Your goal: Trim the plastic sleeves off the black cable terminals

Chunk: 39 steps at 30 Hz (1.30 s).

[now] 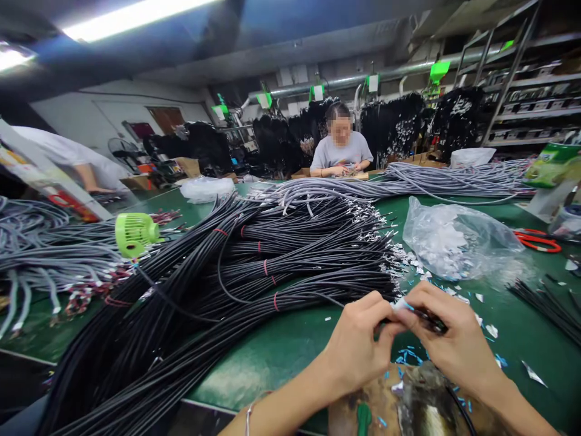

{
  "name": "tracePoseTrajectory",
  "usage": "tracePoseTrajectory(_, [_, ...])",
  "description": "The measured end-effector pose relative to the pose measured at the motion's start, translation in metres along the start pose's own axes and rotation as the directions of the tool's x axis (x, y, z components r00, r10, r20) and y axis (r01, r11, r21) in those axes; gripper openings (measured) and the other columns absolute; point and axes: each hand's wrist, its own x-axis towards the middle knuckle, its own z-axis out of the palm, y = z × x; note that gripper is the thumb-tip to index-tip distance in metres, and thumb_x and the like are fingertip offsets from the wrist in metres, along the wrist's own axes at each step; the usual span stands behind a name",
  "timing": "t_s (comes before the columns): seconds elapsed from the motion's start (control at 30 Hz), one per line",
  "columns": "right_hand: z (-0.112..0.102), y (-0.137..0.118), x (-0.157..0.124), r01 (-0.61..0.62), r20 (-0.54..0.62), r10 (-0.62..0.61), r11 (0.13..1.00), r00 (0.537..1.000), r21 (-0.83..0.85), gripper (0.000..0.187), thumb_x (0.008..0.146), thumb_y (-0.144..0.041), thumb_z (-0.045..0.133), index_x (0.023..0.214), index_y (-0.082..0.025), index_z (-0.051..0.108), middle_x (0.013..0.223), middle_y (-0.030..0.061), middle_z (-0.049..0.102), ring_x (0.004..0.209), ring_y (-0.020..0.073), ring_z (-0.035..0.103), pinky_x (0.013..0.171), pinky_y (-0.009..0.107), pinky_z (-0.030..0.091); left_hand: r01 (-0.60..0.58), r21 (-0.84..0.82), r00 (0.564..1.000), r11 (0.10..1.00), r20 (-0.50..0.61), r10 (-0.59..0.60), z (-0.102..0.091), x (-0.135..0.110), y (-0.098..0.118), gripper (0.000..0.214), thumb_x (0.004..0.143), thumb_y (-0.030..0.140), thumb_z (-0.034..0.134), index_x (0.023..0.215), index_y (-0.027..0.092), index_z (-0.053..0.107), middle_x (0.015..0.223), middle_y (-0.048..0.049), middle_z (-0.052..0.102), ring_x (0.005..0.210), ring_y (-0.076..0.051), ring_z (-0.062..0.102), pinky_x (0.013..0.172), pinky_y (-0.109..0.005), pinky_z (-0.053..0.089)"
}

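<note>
In front of me, my left hand (358,339) and my right hand (449,336) meet fingertip to fingertip. Both pinch the stripped end of a black cable (333,299), where a small white and light-blue piece (402,304) shows between the fingers. The cable runs from the pile on the left into my left hand. Something dark lies within my right hand's curled fingers; I cannot make out what it is. Beside the hands, a large pile of black cables (254,266) is tied in bundles with red bands, its white ends towards the right.
Below my hands lies a stained board (345,412) with a green-handled tool (364,418) and blue scraps. A plastic bag of white scraps (454,239), red-handled scissors (538,240), grey cables (336,189) and a green fan (136,233) are around. A co-worker (340,148) sits opposite.
</note>
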Motion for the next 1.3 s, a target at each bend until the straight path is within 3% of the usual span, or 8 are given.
tracePoseTrajectory(0.13, [0.000, 0.006, -0.004, -0.172, -0.235, 0.162, 0.985, 0.958, -0.022, 0.019, 0.087, -0.037, 0.054, 0.096, -0.022, 0.059, 0.070, -0.0002, 0.059, 0.055, 0.0128, 0.053, 0.049, 0.023, 0.044, 0.039, -0.065, 0.967, 0.997, -0.250, -0.054, -0.005, 0.000, 0.003, 0.010, 0.079, 0.010, 0.060, 0.070, 0.014, 0.059, 0.066, -0.0012, 0.056, 0.059, -0.011, 0.050, 0.053, -0.022, 0.037])
tracePoseTrajectory(0.23, [0.003, 0.008, -0.009, -0.212, -0.190, 0.208, 0.977, 0.959, 0.002, 0.035, 0.087, -0.043, 0.052, 0.112, -0.020, 0.059, 0.091, 0.0066, 0.069, 0.076, 0.0188, 0.066, 0.066, 0.027, 0.054, -0.030, -0.056, 0.927, 0.998, -0.374, 0.007, -0.010, 0.000, 0.004, 0.011, 0.080, 0.009, 0.059, 0.071, 0.015, 0.056, 0.066, -0.0009, 0.056, 0.062, -0.012, 0.051, 0.056, -0.023, 0.039])
tracePoseTrajectory(0.33, [0.008, 0.009, -0.014, -0.167, -0.098, 0.166, 0.986, 0.981, -0.003, 0.032, 0.085, -0.043, 0.055, 0.104, -0.022, 0.069, 0.101, 0.0085, 0.071, 0.089, 0.0229, 0.068, 0.075, 0.031, 0.057, -0.094, -0.006, 0.900, 0.996, -0.428, 0.082, -0.011, -0.001, 0.003, 0.014, 0.079, 0.005, 0.058, 0.072, 0.016, 0.053, 0.067, -0.0003, 0.054, 0.063, -0.012, 0.050, 0.057, -0.023, 0.040])
tracePoseTrajectory(0.5, [0.011, 0.012, -0.020, -0.152, -0.058, 0.149, 0.986, 0.987, -0.060, 0.031, 0.085, -0.043, 0.056, 0.100, -0.023, 0.074, 0.105, 0.0088, 0.072, 0.096, 0.0262, 0.068, 0.083, 0.038, 0.056, -0.146, 0.074, 0.885, 0.986, -0.435, 0.164, -0.009, -0.003, 0.001, 0.016, 0.078, 0.002, 0.056, 0.073, 0.016, 0.051, 0.066, -0.0001, 0.052, 0.063, -0.012, 0.050, 0.057, -0.024, 0.041])
tracePoseTrajectory(0.83, [0.010, -0.009, -0.011, -0.204, -0.090, 0.208, 0.978, 0.974, 0.049, 0.028, 0.084, -0.040, 0.056, 0.096, -0.023, 0.075, 0.086, 0.0051, 0.074, 0.082, 0.0204, 0.070, 0.073, 0.027, 0.058, -0.248, 0.196, 0.843, 0.949, -0.439, 0.311, -0.006, -0.001, -0.001, 0.017, 0.076, -0.003, 0.056, 0.078, 0.015, 0.054, 0.066, -0.0013, 0.054, 0.062, -0.012, 0.050, 0.055, -0.024, 0.043])
tracePoseTrajectory(0.97, [0.011, 0.000, -0.014, -0.173, -0.036, 0.175, 0.984, 0.984, 0.046, 0.029, 0.085, -0.040, 0.055, 0.098, -0.023, 0.075, 0.084, 0.0056, 0.074, 0.081, 0.0208, 0.070, 0.067, 0.025, 0.059, -0.266, 0.280, 0.815, 0.922, -0.445, 0.370, -0.004, -0.001, -0.002, 0.019, 0.075, -0.004, 0.055, 0.078, 0.015, 0.054, 0.065, -0.0018, 0.056, 0.061, -0.012, 0.050, 0.054, -0.024, 0.043])
tracePoseTrajectory(1.13, [0.014, 0.015, -0.019, -0.194, -0.053, 0.194, 0.981, 0.980, 0.000, 0.029, 0.084, -0.041, 0.057, 0.099, -0.023, 0.075, 0.097, 0.0071, 0.074, 0.090, 0.0234, 0.070, 0.080, 0.031, 0.057, -0.237, 0.364, 0.806, 0.901, -0.443, 0.392, 0.001, -0.002, -0.001, 0.018, 0.074, -0.005, 0.056, 0.077, 0.013, 0.055, 0.061, -0.0019, 0.054, 0.057, -0.012, 0.047, 0.052, -0.024, 0.041])
tracePoseTrajectory(1.3, [0.016, 0.013, -0.016, -0.167, -0.045, 0.168, 0.986, 0.985, 0.020, 0.031, 0.086, -0.040, 0.055, 0.101, -0.020, 0.074, 0.094, 0.0079, 0.074, 0.086, 0.0226, 0.071, 0.071, 0.027, 0.060, -0.221, 0.372, 0.816, 0.901, -0.435, 0.380, 0.002, -0.003, 0.000, 0.016, 0.075, -0.003, 0.057, 0.077, 0.013, 0.056, 0.058, -0.0015, 0.053, 0.056, -0.012, 0.046, 0.051, -0.024, 0.040])
